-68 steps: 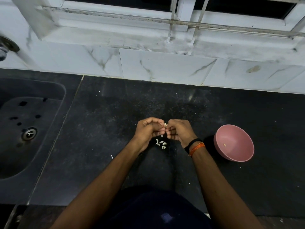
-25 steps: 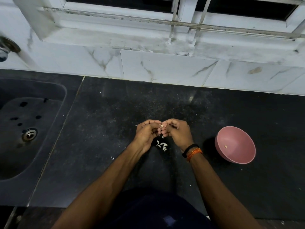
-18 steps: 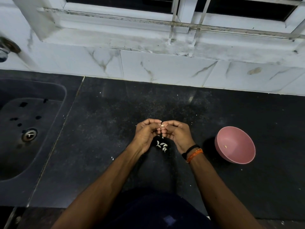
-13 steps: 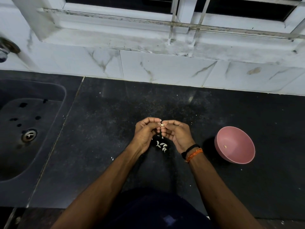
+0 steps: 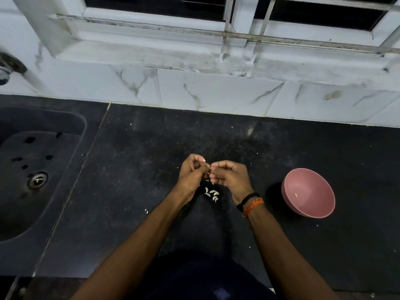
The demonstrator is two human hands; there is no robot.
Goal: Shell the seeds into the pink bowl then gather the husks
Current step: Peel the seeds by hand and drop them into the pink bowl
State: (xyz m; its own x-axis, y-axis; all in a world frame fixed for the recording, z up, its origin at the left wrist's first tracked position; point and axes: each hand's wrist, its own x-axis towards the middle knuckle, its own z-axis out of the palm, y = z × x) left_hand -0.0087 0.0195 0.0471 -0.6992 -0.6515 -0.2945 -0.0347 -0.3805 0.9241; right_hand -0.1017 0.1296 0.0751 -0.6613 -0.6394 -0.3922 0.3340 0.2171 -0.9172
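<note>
While both hands met fingertip to fingertip, left hand (image 5: 191,174) and right hand (image 5: 230,177) curled, apparently pinching one seed too small to confirm, shelling looked underway. Husks (image 5: 212,194) lay below them. Next: drop kernel in pink bowl (image 5: 308,192) at 3 o'clock. Black counter (image 5: 138,191); sink (image 5: 36,169) at 9; window (image 5: 227,16) at 12.

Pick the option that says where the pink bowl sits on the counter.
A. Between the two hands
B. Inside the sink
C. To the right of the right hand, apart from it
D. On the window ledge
C. The pink bowl stands on the dark counter to the right of the right hand, with bare counter between them; the sink is far off to the left.
</note>
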